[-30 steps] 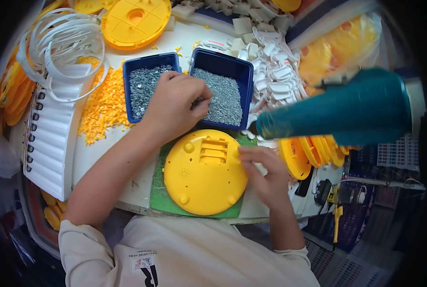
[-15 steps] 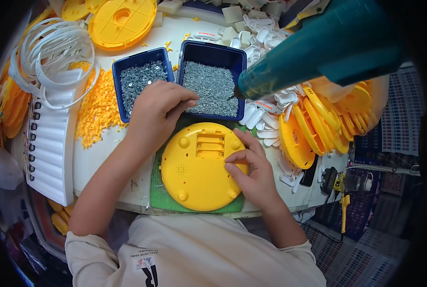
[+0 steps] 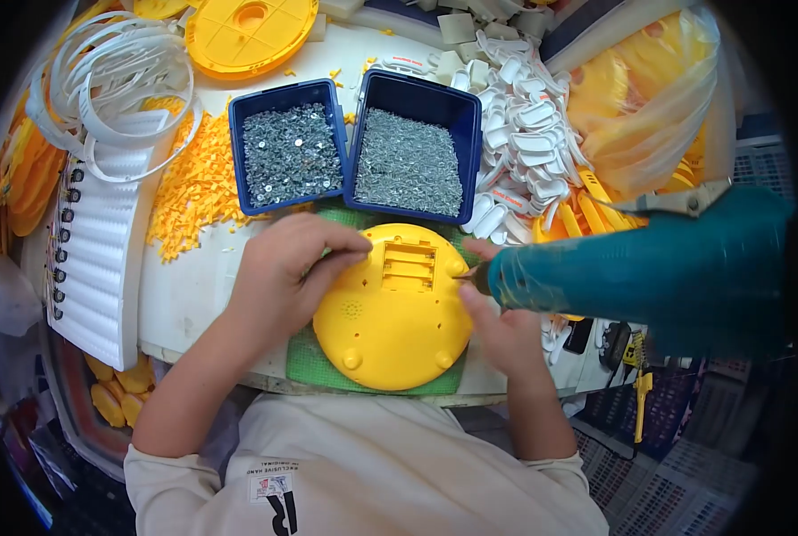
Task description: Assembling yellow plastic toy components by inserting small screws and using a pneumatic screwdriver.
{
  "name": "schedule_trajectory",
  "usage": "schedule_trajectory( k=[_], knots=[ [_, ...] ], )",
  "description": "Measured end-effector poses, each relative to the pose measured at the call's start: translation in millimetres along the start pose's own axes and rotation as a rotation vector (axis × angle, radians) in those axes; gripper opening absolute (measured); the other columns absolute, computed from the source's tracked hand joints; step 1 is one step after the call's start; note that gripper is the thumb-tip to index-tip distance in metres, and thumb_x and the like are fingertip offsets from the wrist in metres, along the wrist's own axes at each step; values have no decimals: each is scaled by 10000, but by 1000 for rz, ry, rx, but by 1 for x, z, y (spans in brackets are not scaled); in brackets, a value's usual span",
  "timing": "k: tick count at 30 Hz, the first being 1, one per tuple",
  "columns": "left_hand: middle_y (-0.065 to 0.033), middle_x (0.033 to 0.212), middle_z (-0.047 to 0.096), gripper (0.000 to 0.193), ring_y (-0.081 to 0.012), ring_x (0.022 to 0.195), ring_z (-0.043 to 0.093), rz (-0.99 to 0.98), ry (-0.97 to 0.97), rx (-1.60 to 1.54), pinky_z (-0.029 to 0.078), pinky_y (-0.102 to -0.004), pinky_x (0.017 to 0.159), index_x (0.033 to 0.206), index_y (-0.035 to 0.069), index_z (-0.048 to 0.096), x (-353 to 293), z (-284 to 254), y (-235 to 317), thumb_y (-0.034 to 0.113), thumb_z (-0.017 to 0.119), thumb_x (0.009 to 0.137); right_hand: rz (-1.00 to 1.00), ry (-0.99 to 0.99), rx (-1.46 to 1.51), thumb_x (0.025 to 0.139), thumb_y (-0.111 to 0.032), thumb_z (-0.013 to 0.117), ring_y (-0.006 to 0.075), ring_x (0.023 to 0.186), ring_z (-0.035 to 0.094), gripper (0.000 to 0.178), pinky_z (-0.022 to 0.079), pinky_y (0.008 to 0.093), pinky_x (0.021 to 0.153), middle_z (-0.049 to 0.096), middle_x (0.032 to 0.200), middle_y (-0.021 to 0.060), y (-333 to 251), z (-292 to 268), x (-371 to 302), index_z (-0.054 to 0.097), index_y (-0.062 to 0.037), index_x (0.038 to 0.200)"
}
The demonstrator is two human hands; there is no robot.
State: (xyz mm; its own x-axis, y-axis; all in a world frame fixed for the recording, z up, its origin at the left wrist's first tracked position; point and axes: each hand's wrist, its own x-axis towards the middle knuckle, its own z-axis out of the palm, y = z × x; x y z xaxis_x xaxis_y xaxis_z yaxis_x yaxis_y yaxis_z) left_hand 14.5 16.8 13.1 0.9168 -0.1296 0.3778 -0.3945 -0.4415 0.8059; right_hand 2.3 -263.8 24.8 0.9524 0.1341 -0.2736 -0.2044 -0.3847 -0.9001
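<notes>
A round yellow plastic shell (image 3: 390, 330) lies on a green mat (image 3: 305, 366), its battery compartment (image 3: 409, 267) uncovered and facing up. My left hand (image 3: 283, 268) is over its upper left edge, thumb and forefinger pinched together; anything between them is too small to make out. At the right edge my right hand (image 3: 510, 339) has finger and thumb on either side of the nose of a teal electric screwdriver (image 3: 595, 272). Its body hides most of those fingers. The screwdriver's tip points at the shell's right side, near a round foot.
Two blue bins (image 3: 357, 183) of small silvery screws stand behind the shell. Small yellow pieces (image 3: 184, 214) are heaped left, beside white foam (image 3: 104, 259) and white rings (image 3: 104, 107). White plastic parts (image 3: 528, 134) and bagged yellow parts (image 3: 644, 98) are piled right.
My left hand has moved from the screw bins down to the shell's upper left. The screwdriver has come down to the shell's right edge, where my right hand now meets its nose.
</notes>
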Motion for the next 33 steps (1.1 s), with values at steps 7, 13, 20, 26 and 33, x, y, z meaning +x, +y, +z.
schedule_trajectory(
  k=[7, 13, 20, 26, 33],
  knots=[
    [-46, 1093, 722, 239, -272, 1012, 677, 209, -250, 127, 508, -426, 855, 936, 113, 693, -39, -5, 15, 95, 838, 747, -657, 46, -570, 914, -84, 711, 262, 1065, 656, 150, 503, 370, 938, 694, 1045, 116, -32, -12, 85, 714, -32, 1054],
    [-19, 1110, 703, 186, -244, 1067, 659, 267, -260, 219, 492, -425, 884, 947, 112, 706, -49, -1, 11, 131, 787, 781, -843, 11, -1013, 904, -135, 738, 325, 965, 635, 140, 512, 425, 870, 685, 964, 119, -42, 8, 131, 729, -47, 1013],
    [-42, 1124, 708, 179, -259, 1068, 665, 164, -320, 118, 495, -425, 882, 986, 99, 725, -24, -23, 12, 122, 778, 817, -867, 70, -927, 896, -97, 745, 293, 906, 647, 71, 521, 403, 792, 691, 924, 89, -36, 3, 135, 726, -65, 956],
    [-50, 1166, 696, 153, -260, 1125, 645, 300, -102, 413, 478, -414, 943, 1004, 93, 731, 70, 7, -14, 138, 757, 860, -715, 139, -752, 939, -71, 719, 298, 791, 697, 126, 548, 380, 716, 716, 954, 116, -34, 0, 127, 744, -53, 1061],
    [-26, 1076, 669, 114, -231, 1173, 618, 320, -143, 582, 448, -420, 1000, 914, 110, 699, 91, 28, -48, 169, 774, 853, -581, 80, -547, 957, -70, 696, 328, 845, 709, 150, 567, 394, 772, 724, 1053, 142, -34, -10, 114, 753, -52, 1095]
  ],
)
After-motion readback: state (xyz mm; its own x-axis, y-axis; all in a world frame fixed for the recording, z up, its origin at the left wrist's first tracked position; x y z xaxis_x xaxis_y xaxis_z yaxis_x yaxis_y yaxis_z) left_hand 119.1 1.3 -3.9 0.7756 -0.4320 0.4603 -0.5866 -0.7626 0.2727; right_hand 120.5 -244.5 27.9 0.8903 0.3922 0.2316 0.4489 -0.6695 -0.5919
